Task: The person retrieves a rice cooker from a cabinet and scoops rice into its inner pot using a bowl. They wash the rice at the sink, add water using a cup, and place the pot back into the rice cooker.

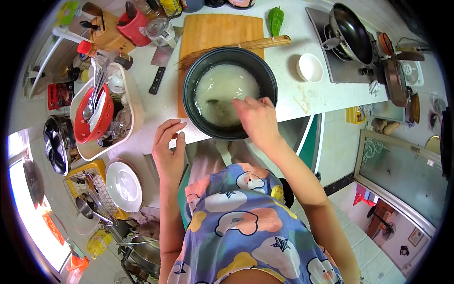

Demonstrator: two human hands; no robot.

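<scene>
A dark rice-cooker inner pot stands at the counter's front edge, partly over the wooden cutting board. Cloudy whitish water with what looks like rice is inside it, and a dark patch shows near the middle. My right hand reaches over the pot's near right rim, fingers curled together above the water; what they hold, if anything, is hidden. To the left of the pot, my left hand hangs at the counter edge, holding nothing, its fingers loosely bent and apart.
Behind the pot lies a straw brush, with a green pepper farther back. A knife rests left of the board. At right are a white bowl and a wok on the stove. A dish basin stands left.
</scene>
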